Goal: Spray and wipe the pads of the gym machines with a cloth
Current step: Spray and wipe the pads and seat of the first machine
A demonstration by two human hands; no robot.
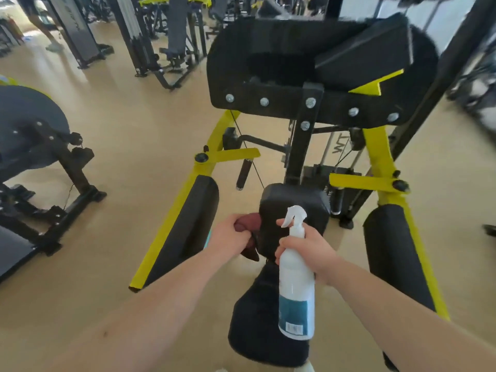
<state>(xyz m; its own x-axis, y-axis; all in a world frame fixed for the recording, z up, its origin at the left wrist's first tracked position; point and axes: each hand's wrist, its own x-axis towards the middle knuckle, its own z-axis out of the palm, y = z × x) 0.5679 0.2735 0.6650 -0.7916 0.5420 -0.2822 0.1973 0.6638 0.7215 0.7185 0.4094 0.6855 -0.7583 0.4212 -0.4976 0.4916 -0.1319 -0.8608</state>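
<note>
Mid-task, as far as I can judge. Left hand (233, 233) has the cloth (248, 224) pressed against the left edge of the centre pad (295, 202), so wiping of that pad looks underway. Can't tell if the pad is wet or already sprayed; no visible mist or sheen.

Probably still to do: the left side pad (193, 226), the right roller pad (391, 251), the lower seat pad (257, 326) and the big upper pad (281, 55). None show wipe marks, but the surfaces are too dark to confirm either way. Other machines on the floor (128, 124) further out are also untouched, as far as visible.

Fingers:
- Left: clenched around the bunched dark red cloth, a tail of it hanging below the fist. Cloth touches the centre pad's side.
- Right hand (308, 253): wrapped round the neck of the white spray bottle (296, 280), bottle upright, nozzle pointing toward the centre pad. Index finger sits at the trigger (286, 222); can't tell if it's squeezing.

Bottle hangs in front of the seat pad, not resting on anything.
</note>
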